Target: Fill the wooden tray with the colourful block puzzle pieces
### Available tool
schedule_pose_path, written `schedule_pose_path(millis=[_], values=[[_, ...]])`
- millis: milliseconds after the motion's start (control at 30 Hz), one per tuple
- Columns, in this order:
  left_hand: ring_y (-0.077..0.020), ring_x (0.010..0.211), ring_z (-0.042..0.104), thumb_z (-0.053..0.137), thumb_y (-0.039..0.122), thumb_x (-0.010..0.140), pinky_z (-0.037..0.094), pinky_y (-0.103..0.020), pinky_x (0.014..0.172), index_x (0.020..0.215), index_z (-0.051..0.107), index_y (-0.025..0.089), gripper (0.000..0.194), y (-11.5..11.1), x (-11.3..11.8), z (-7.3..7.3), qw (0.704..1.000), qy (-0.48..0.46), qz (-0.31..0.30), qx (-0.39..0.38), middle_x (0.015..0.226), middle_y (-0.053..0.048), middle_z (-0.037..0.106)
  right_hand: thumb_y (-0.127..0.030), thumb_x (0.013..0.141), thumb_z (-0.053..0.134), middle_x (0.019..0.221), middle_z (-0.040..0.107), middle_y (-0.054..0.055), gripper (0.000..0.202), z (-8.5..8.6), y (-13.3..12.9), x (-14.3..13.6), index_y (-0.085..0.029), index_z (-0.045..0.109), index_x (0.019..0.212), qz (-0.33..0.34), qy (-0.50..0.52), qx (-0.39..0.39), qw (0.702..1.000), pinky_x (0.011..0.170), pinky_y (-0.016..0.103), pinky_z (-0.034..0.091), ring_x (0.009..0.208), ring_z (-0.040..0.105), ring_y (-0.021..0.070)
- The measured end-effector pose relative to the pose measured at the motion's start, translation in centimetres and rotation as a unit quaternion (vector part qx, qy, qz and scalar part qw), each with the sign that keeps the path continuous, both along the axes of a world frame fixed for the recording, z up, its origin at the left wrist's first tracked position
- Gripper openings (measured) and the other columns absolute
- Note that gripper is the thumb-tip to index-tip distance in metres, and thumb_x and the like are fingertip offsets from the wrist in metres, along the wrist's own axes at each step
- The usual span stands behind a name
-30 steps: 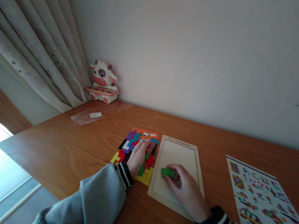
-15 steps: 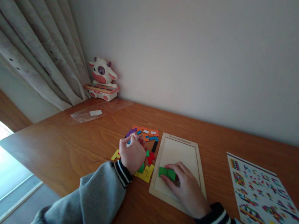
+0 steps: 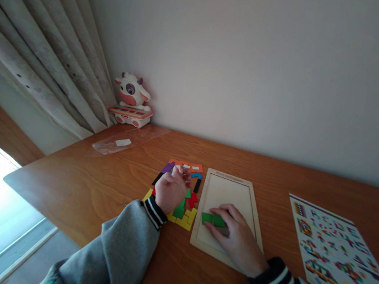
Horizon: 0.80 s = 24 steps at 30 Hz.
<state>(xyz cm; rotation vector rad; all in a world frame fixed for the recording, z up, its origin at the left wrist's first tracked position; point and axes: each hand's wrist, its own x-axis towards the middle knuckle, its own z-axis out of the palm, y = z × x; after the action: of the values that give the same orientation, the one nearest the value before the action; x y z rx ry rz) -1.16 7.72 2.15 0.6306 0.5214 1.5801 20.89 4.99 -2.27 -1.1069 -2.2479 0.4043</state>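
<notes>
Low over the tray's left side, my right hand [image 3: 238, 238] has thumb and fingers closed around green puzzle pieces [image 3: 213, 219]. Those pieces rest at the lower left of the pale wooden tray [image 3: 228, 190]. My left hand [image 3: 171, 190] is over the spread of coloured puzzle pieces beside the tray, its fingers curled in together. Whatever may be between those fingers is too small to make out. Around it lie yellow pieces [image 3: 185, 219], a red piece [image 3: 192, 200], a black piece [image 3: 197, 185], a purple piece [image 3: 167, 167] and orange pieces [image 3: 196, 167].
A printed sheet of coloured patterns [image 3: 338, 252] lies at the right. A clear plastic bag [image 3: 109, 145] is on the wooden table [image 3: 118, 184] at the left. Behind it a cow toy with a keyboard [image 3: 131, 100] stands near the curtain [image 3: 46, 41] and wall.
My left hand has shifted slightly away from me over the pieces, uncovering more of the green and yellow ones. My right hand stays on the green pieces. The view has moved slightly.
</notes>
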Motion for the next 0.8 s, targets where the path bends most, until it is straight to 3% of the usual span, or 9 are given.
schedule_pose_path(millis=[67,133,200,267,367,433,567,800], values=[[-0.0159,0.074,0.050,0.055,0.023,0.058,0.042,-0.028,0.069,0.078,0.048,0.020,0.021,0.6,-0.4,-0.3,0.991,0.127,0.034,-0.001,0.085,-0.002,0.054,-0.038,0.089,0.065,0.106,0.059,0.009,0.025,-0.1,0.0,0.0,-0.024,0.064,0.110,0.001,-0.002,0.002,1.000,0.088,0.044,0.053,0.098,0.061,0.0257],[-0.0171,0.079,0.052,0.060,0.023,0.066,0.042,-0.030,0.077,0.081,0.052,0.020,0.017,1.1,-0.9,-0.7,0.950,0.298,0.089,0.010,0.088,-0.002,0.057,-0.038,0.088,0.065,0.106,0.058,0.008,0.025,-0.1,-0.1,0.0,-0.025,0.064,0.110,0.003,-0.007,-0.002,1.000,0.089,0.044,0.053,0.099,0.061,0.0257],[-0.0228,0.095,0.055,0.063,0.027,0.074,0.040,-0.037,0.092,0.090,0.058,0.020,0.018,1.1,-1.2,-1.3,0.871,0.470,0.134,0.048,0.098,-0.006,0.061,-0.037,0.089,0.065,0.106,0.058,0.008,0.024,-0.1,-0.2,0.0,-0.025,0.064,0.109,0.003,-0.012,-0.008,1.000,0.088,0.044,0.053,0.099,0.061,0.0257],[-0.0306,0.118,0.049,0.064,0.033,0.079,0.030,-0.047,0.105,0.104,0.061,0.020,0.028,0.9,-1.3,-1.9,0.769,0.614,0.155,0.090,0.120,-0.012,0.059,-0.037,0.089,0.064,0.105,0.058,0.008,0.023,0.1,-0.2,-0.1,-0.025,0.064,0.109,0.004,-0.016,-0.013,1.000,0.088,0.045,0.052,0.099,0.060,0.0257],[-0.0403,0.139,0.029,0.063,0.050,0.083,0.013,-0.060,0.112,0.128,0.056,0.022,0.054,0.5,-1.5,-3.1,0.624,0.762,0.148,0.091,0.151,-0.016,0.037,-0.037,0.090,0.063,0.105,0.059,0.007,0.021,0.4,-0.3,-0.2,-0.026,0.063,0.108,0.007,-0.016,-0.018,1.000,0.088,0.045,0.052,0.099,0.060,0.0255],[-0.0456,0.143,0.019,0.058,0.063,0.082,0.007,-0.066,0.111,0.138,0.050,0.023,0.069,0.4,-1.7,-3.9,0.560,0.813,0.150,0.054,0.157,-0.017,0.028,-0.036,0.090,0.063,0.104,0.059,0.007,0.020,0.5,-0.3,-0.2,-0.026,0.063,0.107,0.009,-0.014,-0.018,1.000,0.088,0.044,0.052,0.099,0.060,0.0253],[-0.0491,0.143,0.019,0.045,0.072,0.085,0.008,-0.071,0.109,0.146,0.042,0.022,0.078,0.7,-2.2,-4.8,0.490,0.862,0.131,0.000,0.156,-0.020,0.028,-0.034,0.091,0.062,0.104,0.059,0.007,0.018,0.4,-0.2,-0.2,-0.025,0.064,0.106,0.011,-0.015,-0.016,1.000,0.088,0.044,0.052,0.097,0.060,0.0249],[-0.0434,0.143,0.024,0.036,0.064,0.093,0.020,-0.063,0.113,0.144,0.045,0.028,0.063,0.9,-2.1,-4.4,0.436,0.895,0.094,0.027,0.155,-0.013,0.034,-0.036,0.091,0.060,0.104,0.060,0.007,0.019,0.2,-0.1,-0.1,-0.026,0.065,0.106,0.011,-0.019,-0.023,1.000,0.089,0.043,0.052,0.098,0.060,0.0249]])
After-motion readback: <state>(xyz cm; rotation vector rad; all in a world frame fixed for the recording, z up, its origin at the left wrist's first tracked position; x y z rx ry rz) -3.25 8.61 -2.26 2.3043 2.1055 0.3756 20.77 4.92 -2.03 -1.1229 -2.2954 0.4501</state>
